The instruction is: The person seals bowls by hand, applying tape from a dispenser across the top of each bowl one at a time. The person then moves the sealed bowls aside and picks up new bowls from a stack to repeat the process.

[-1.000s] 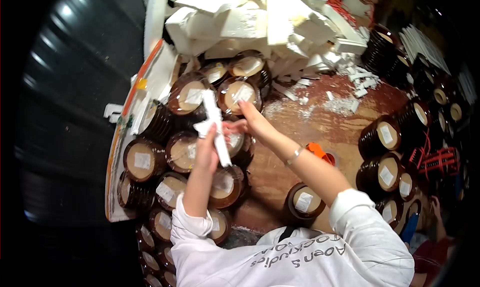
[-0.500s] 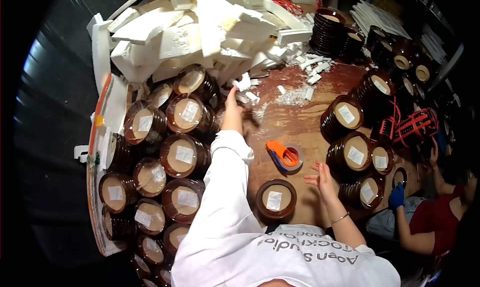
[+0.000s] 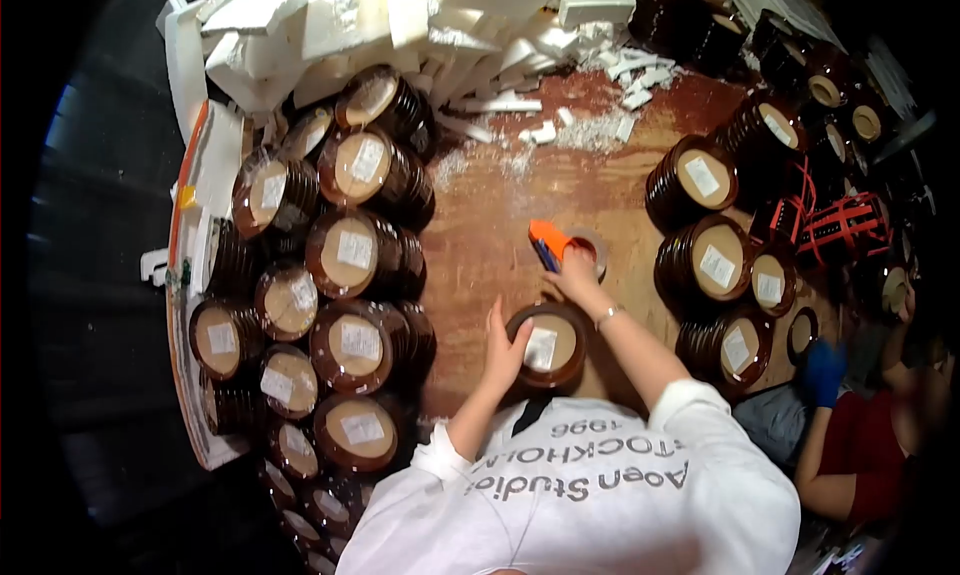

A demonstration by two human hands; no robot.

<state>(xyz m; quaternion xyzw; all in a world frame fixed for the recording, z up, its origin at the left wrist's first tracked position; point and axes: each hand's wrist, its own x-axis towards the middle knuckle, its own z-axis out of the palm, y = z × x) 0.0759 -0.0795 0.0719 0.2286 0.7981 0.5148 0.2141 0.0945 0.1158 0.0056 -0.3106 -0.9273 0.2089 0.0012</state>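
My left hand rests against the left side of a round brown-rimmed stack with a white label on its top, fingers spread. Farther forward, my right hand is closed on the orange tape dispenser, fingers over its near end. A grey roll of tape shows beside the fingers. The dispenser lies on the wooden table just beyond the round stack.
Wrapped brown stacks with labels crowd the left side, and more stacks line the right. White foam pieces pile up at the back. A co-worker's blue-gloved hand is at the right edge.
My left hand has come back from the foam to the round stack. My right hand has moved forward and left onto the tape dispenser. The view has shifted.
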